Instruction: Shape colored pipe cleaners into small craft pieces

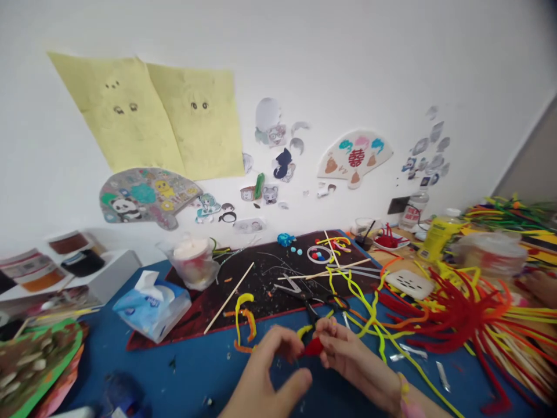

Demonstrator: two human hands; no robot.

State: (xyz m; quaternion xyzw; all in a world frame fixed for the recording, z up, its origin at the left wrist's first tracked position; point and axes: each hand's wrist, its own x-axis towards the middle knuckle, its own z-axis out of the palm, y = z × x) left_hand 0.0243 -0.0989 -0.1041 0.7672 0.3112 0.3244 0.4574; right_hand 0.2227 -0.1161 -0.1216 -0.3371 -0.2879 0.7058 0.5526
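Near the bottom middle of the head view, my right hand (348,351) pinches a small red fuzzy piece (313,347) over the blue table. My left hand (276,371) is on the other side of that piece, its thumb and fingers spread in a curve; its fingertips are close to the red piece, with no firm grip to be seen. Just beyond the hands lie black-handled scissors (311,310) and yellow fuzzy stems (369,313). An orange and yellow bent stem (246,325) rests left of them.
A dark mat (256,290) holds wooden sticks and beads. On the left are a tissue pack (152,305), a wrapped cup (194,264) and a green craft (39,366). Red stems (461,310) pile up at right, near a yellow bottle (438,235). Part of another person's hand shows at the right edge.
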